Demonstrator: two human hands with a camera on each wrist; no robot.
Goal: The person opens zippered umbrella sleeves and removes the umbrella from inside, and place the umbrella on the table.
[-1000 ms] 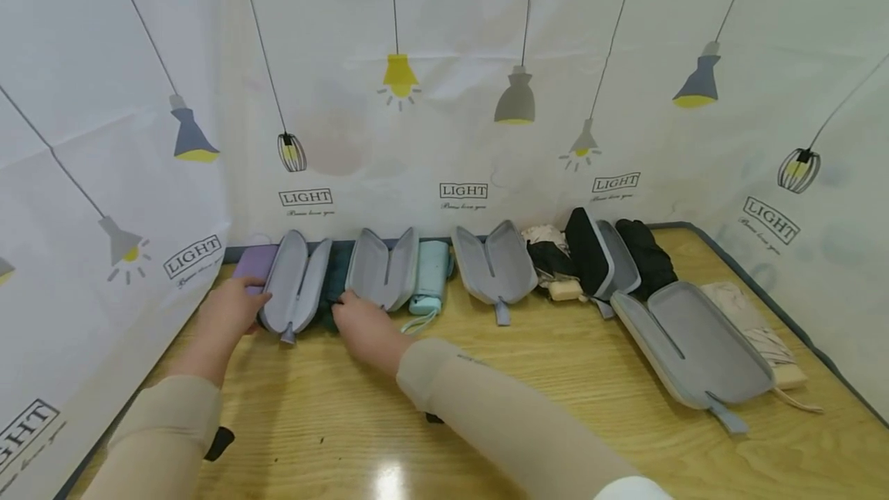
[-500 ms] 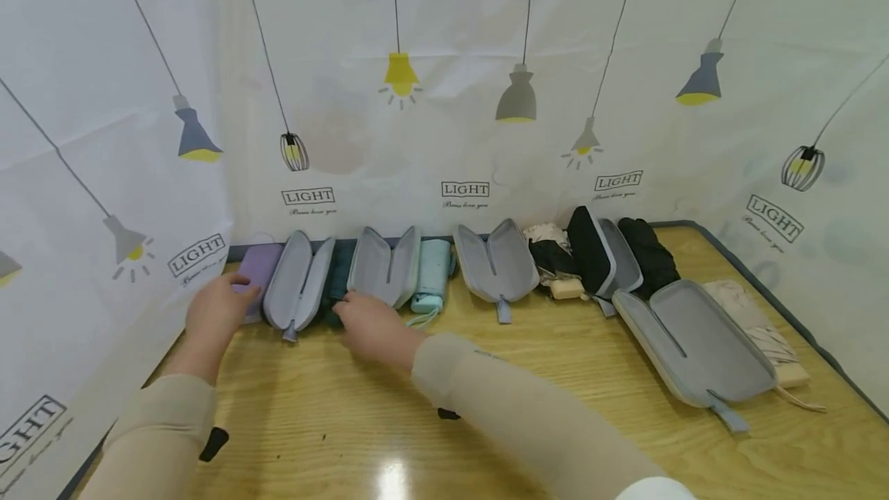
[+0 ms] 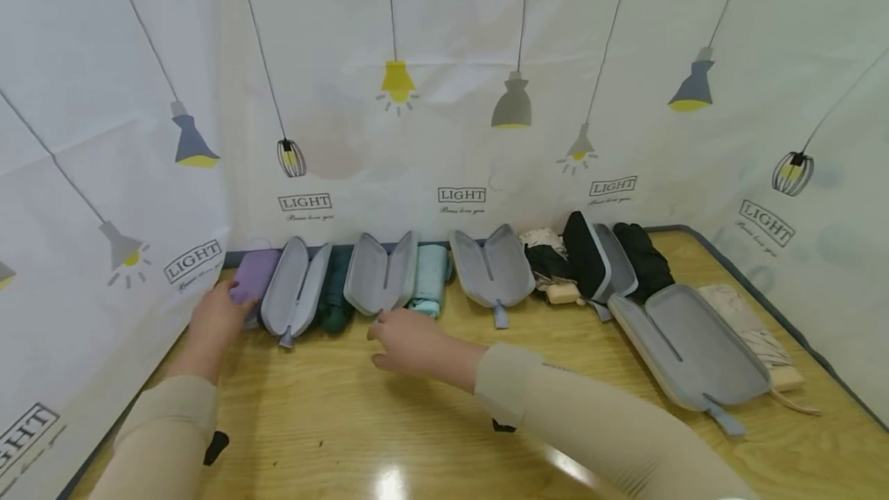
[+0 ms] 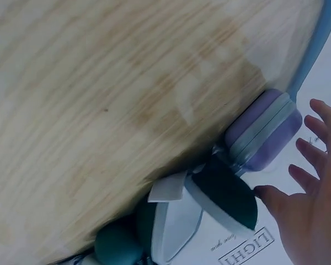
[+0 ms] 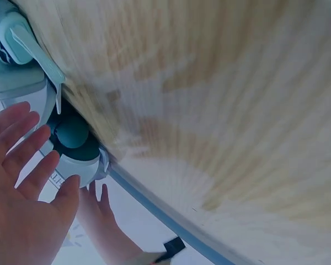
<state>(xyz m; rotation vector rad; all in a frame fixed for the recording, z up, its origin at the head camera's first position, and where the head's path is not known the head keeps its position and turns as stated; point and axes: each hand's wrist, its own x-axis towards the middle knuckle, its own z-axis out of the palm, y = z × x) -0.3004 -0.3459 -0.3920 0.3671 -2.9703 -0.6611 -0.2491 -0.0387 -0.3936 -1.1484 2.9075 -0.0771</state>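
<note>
A closed purple zip case [image 3: 253, 275] stands at the row's left end. My left hand [image 3: 217, 319] is over its near left side; in the left wrist view the fingers [image 4: 314, 157] are spread and the thumb is close to an open case with a dark green shell [image 4: 223, 190]. Beside that case lies a dark green folded umbrella [image 3: 337, 292]. My right hand [image 3: 410, 342] hovers with loose fingers in front of another open grey-lined case [image 3: 378, 276] and a mint folded umbrella [image 3: 430, 276], its fingers holding nothing in the right wrist view.
Farther right stand an open grey case [image 3: 495, 268], a cream-and-black bundle [image 3: 550, 261], a black-shelled open case [image 3: 586, 257] and a black bundle [image 3: 642, 261]. A large open case [image 3: 711, 346] and a cream patterned bundle [image 3: 750, 334] lie front right. White printed sheeting [image 3: 389, 199] borders the wooden table [image 3: 333, 423].
My right hand has left the dark green umbrella and moved right and nearer. The left hand has drawn slightly left from between the purple case and the open case.
</note>
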